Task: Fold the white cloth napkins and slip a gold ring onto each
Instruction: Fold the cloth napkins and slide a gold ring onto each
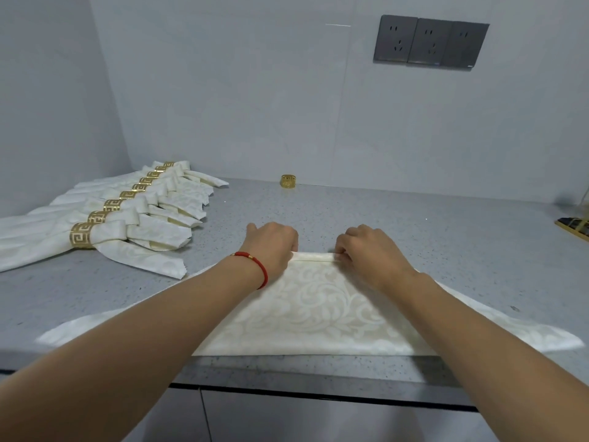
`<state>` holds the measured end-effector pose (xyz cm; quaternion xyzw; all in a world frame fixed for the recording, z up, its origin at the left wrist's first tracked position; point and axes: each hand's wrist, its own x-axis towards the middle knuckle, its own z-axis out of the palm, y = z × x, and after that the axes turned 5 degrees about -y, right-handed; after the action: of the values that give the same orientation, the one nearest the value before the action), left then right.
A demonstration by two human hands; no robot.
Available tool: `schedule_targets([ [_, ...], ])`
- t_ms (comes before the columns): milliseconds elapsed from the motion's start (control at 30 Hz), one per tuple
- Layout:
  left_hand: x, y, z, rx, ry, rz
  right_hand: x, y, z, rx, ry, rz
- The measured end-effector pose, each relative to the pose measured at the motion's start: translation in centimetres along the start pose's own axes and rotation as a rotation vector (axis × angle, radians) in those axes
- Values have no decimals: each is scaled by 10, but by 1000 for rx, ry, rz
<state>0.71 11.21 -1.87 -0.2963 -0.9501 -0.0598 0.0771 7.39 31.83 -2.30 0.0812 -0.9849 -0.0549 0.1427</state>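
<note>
A white patterned napkin (318,311) lies spread near the counter's front edge, its far tip rolled into a narrow fold. My left hand (274,247), with a red bracelet at the wrist, grips the left end of that fold. My right hand (369,253) pinches its right end. A loose gold ring (288,180) stands far back on the counter by the wall, apart from both hands. At the left lies a row of several folded napkins (134,224), each with a gold ring (80,236) round it.
The grey speckled counter (414,231) meets a wall behind and at the left. A dark, gold-edged object (573,226) sits at the right edge. Power sockets (430,43) are on the back wall. The counter's front edge (318,374) runs just below the napkin.
</note>
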Motion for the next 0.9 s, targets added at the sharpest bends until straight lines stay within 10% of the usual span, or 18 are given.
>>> schedule_targets([
  [200,-18,1,-1,251,75,237,-19,-2,-14,-89,-74,-132],
  [433,-19,-7,-3,-178,-8,73,-15,3,-9,248,-113,115],
  [733,-27,1,5,281,167,231,-25,-5,-14,-197,-14,-163],
  [900,-34,4,-1,156,42,223,-25,-1,-27,-18,-164,-79],
])
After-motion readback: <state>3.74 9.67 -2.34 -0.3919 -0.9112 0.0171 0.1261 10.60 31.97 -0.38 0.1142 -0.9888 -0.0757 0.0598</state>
